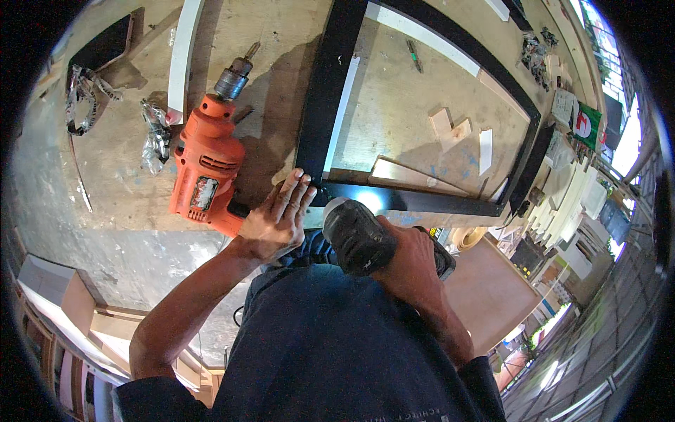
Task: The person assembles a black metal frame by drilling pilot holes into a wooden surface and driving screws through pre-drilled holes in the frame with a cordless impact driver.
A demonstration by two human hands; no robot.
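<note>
A black rectangular frame lies on the plywood workbench, with a corner close to me. My left hand rests on that corner, its fingers stretched out and lying flat. In my right hand is a black cordless drill, gripped by the handle. Its nose points at the near bar beside the corner, and its lamp throws a bright spot there. The tip of the drill is hidden, so contact cannot be made out. Just left of my left hand lies an orange corded-style power drill, chuck pointing away.
Inside the frame lie a green pen-like stick, small wood offcuts and a wedge-shaped strip. Left are a white strip, crumpled plastic and a dark flat device. Stacked wood pieces stand right.
</note>
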